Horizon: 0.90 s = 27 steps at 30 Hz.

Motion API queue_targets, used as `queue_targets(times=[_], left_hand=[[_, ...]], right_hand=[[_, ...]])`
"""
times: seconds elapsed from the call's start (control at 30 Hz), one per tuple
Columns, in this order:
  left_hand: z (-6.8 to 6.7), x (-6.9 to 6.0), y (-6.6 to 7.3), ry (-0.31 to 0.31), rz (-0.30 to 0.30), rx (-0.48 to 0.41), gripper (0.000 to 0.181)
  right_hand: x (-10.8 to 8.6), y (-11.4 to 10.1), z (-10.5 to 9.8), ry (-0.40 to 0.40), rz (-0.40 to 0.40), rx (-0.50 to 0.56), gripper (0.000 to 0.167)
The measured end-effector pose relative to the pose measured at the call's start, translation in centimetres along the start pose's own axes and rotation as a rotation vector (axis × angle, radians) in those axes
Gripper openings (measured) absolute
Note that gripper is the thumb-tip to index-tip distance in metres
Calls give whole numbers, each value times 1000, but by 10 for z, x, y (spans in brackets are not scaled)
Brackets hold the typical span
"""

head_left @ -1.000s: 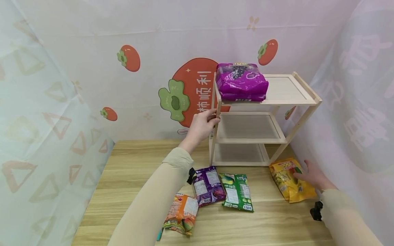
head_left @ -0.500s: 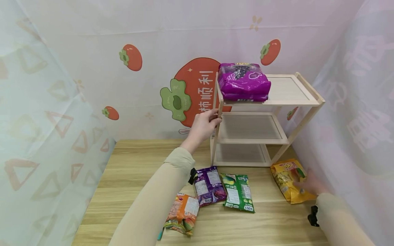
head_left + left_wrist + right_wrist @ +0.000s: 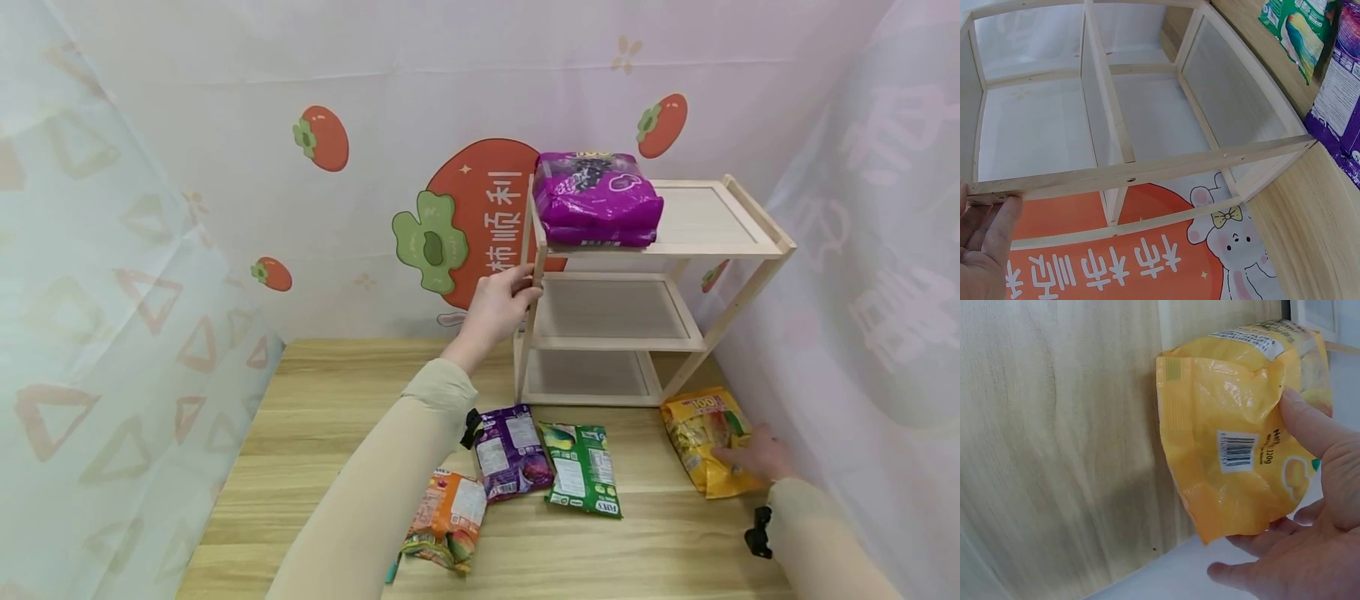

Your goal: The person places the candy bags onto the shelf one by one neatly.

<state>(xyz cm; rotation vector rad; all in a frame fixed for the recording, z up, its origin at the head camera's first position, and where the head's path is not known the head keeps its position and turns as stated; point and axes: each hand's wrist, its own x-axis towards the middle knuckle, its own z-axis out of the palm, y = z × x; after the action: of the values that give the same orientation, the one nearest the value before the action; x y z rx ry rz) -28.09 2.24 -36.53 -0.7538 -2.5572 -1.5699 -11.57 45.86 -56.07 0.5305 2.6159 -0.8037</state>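
Observation:
My left hand (image 3: pixel 498 310) pinches the front left post of a three-tier wooden shelf (image 3: pixel 617 343), just below its top board; in the left wrist view the fingers (image 3: pixel 1001 228) wrap that post. At the right, my right hand (image 3: pixel 759 455) grips a yellow candy bag (image 3: pixel 703 433) lying on the table by the shelf's front right foot. In the right wrist view the thumb lies on one side of the yellow bag (image 3: pixel 1222 425), with fingers partly hidden behind it. A purple candy bag (image 3: pixel 597 200) lies on the top board's left end.
In front of the shelf, a dark purple packet (image 3: pixel 513 452), a green packet (image 3: pixel 580 469) and an orange packet (image 3: pixel 447 518) lie on the wooden table (image 3: pixel 322 392). A teal object (image 3: pixel 393 570) peeks out beside the orange one. Printed cloth walls stand behind and at both sides.
My right hand has come lower and closer round the yellow bag, which has barely moved. The left hand keeps its hold on the post. The head view has shifted slightly.

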Motion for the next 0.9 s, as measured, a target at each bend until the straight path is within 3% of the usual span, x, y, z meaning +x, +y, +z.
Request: queue_targets(times=[0.27, 0.5, 0.77, 0.9], left_hand=[[1, 1, 0, 4, 21, 23, 38], [0, 0, 1, 9, 12, 24, 37], [-1, 0, 1, 13, 10, 27, 37], [0, 0, 1, 7, 2, 20, 38]], right_hand=[[-7, -5, 1, 1, 43, -21, 114], [-4, 1, 4, -32, 58, 157, 124], [-3, 6, 4, -29, 76, 173, 125], [-2, 9, 4, -76, 75, 185, 131]])
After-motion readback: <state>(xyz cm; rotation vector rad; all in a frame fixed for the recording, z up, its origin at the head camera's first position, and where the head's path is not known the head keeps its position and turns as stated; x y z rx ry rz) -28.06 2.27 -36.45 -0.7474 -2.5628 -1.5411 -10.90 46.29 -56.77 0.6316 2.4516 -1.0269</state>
